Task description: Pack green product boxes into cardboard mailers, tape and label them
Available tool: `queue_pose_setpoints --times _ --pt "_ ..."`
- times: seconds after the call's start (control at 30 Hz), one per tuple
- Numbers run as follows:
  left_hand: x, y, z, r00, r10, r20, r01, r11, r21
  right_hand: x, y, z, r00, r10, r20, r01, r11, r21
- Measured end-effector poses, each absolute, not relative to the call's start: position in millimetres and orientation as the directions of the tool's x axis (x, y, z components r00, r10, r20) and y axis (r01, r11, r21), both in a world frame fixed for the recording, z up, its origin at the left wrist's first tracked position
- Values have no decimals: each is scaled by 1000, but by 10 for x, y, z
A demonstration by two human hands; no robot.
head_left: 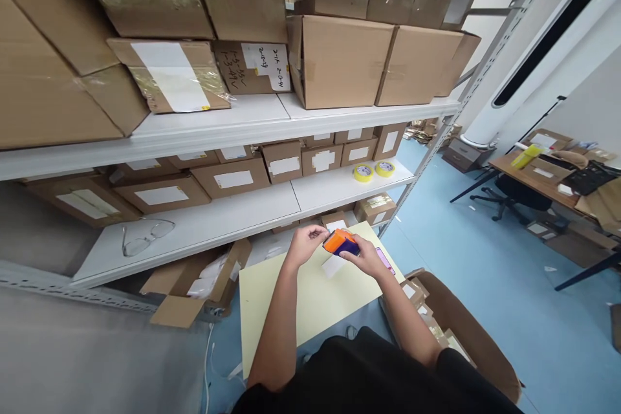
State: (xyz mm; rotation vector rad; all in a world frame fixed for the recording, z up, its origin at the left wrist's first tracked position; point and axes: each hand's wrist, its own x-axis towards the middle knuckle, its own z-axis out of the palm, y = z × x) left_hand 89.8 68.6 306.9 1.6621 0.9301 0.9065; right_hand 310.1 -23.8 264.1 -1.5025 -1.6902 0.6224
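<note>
Dark shirt (pixel 369 375) fills the bottom edge, both forearms reaching forward over a pale yellow counter (pixel 291 310). Left hand (pixel 306 240) and right hand (pixel 365 259) meet above the counter's far end, both closed around a small orange and blue box (pixel 341 242); left grip pinches its near-left end, right grip wraps the lower right side. Box held in the air, tilted, off the counter. Small white slip (pixel 334 266) lies flat on the counter just below the box. Pink-edged label (pixel 385 261) at the counter's right edge, partly hidden by the right hand.

Right of the counter: open cardboard carton (pixel 466 330) on the blue floor, small packed boxes inside. Left of the counter: another open carton (pixel 194 291) under the shelf, flaps out, white contents.

White metal shelving (pixel 233 213) ahead. Lower shelf: eyeglasses (pixel 145 238) lying near the left, two yellow tape rolls (pixel 373 171) side by side at the right, labelled brown boxes (pixel 286 162) in a row behind. Upper shelf stacked with large brown cartons (pixel 339 61), one with handwritten label.

Far right: wooden desk (pixel 543 178) cluttered with boxes, black office chair (pixel 509 197) beside it.
</note>
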Motion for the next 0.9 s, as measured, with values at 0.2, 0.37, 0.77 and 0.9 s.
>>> queue_pose_setpoints --times 0.2,0.37,0.77,0.9 --pt "1313 902 3095 298 936 186 263 -268 927 3529 32 2597 -42 974 225 594 205 -778" --pt "1503 989 3358 177 919 351 404 -393 826 3912 171 2441 -15 983 183 532 162 -831" --pt "1948 364 3321 45 860 509 664 -406 628 4041 952 2243 31 956 290 463 244 -852" --pt "1906 258 3320 -48 878 477 718 -302 627 4190 1466 2298 16 940 341 553 276 -786"
